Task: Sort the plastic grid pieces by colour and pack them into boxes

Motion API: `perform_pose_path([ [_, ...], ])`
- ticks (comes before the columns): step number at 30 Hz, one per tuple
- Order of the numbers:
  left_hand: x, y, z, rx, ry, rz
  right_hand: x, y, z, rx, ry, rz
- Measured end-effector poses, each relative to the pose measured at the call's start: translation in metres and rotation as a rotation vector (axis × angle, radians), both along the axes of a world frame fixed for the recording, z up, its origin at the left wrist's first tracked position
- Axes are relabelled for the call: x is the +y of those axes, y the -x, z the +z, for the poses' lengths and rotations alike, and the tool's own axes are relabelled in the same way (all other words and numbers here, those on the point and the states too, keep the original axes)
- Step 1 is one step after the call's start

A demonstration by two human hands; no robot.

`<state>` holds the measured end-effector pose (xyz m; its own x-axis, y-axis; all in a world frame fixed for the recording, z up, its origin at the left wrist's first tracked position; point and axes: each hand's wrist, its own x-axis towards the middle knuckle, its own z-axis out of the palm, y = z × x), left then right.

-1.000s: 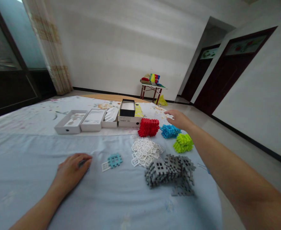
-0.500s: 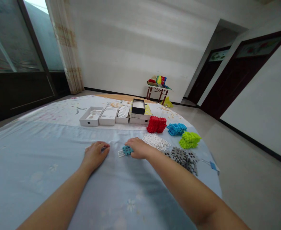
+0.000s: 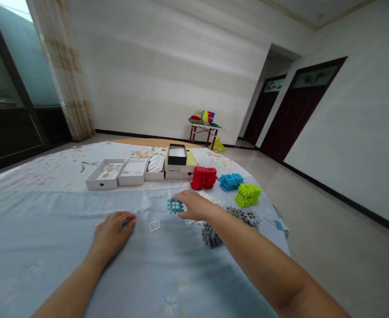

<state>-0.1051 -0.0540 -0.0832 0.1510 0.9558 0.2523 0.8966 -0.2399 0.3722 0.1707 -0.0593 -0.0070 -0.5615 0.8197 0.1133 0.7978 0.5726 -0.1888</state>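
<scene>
My right hand (image 3: 194, 205) pinches a teal square lattice block (image 3: 175, 206) by its right side, thumb low and forefinger along the top. The block's grid of openings faces me. A small white window-shaped lattice piece (image 3: 154, 226) lies on the blue cloth, apart from both hands. To its left, my left hand (image 3: 115, 230) rests on the cloth with curled fingers, thumb tip close to the forefinger, and nothing visible in it. White lattice pieces (image 3: 211, 197) lie partly hidden behind my right hand. My right forearm partly covers a pile of grey blocks (image 3: 244, 215).
Red blocks (image 3: 204, 178), blue blocks (image 3: 230, 181) and lime-green blocks (image 3: 248, 195) sit in stacks at the right. Along the back stand open white boxes (image 3: 131, 177) and a small black box (image 3: 177, 160). The cloth-covered table (image 3: 62, 265) curves away at its right edge.
The view has turned rightward. The teal block has come away from the white lattice piece, which now lies separately on the cloth. My left hand keeps its curled pose.
</scene>
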Motion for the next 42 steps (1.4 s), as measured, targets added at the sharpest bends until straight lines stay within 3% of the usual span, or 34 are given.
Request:
perform_pose_path([
  [5, 0.009, 0.004, -0.006, 0.011, 0.019, -0.024, 0.004, -0.076, 0.025, 0.092, -0.102, -0.12],
  [8, 0.013, 0.006, -0.01, 0.02, 0.025, -0.022, 0.015, -0.131, 0.032, 0.056, -0.114, -0.281],
  [10, 0.015, 0.007, -0.013, 0.026, 0.013, -0.015, 0.025, -0.166, 0.034, -0.006, -0.113, -0.454],
  [14, 0.016, 0.009, -0.015, 0.036, -0.014, 0.01, 0.045, -0.227, 0.033, -0.06, -0.105, -0.667],
  [19, 0.019, 0.01, -0.02, 0.028, -0.025, 0.024, 0.065, -0.271, 0.026, -0.11, -0.065, -0.829],
  [26, 0.025, 0.019, -0.034, 0.064, -0.041, 0.01, 0.091, -0.284, 0.014, -0.143, 0.009, -0.857],
  [32, 0.023, 0.016, -0.031, 0.042, -0.023, 0.028, 0.093, -0.279, 0.01, -0.133, -0.011, -0.843],
  [38, 0.018, 0.01, -0.021, 0.038, -0.018, 0.025, 0.076, -0.261, 0.043, -0.083, -0.16, -0.793],
  [42, 0.011, 0.003, -0.009, 0.018, 0.004, 0.011, 0.05, -0.207, 0.064, 0.016, -0.261, -0.614],
])
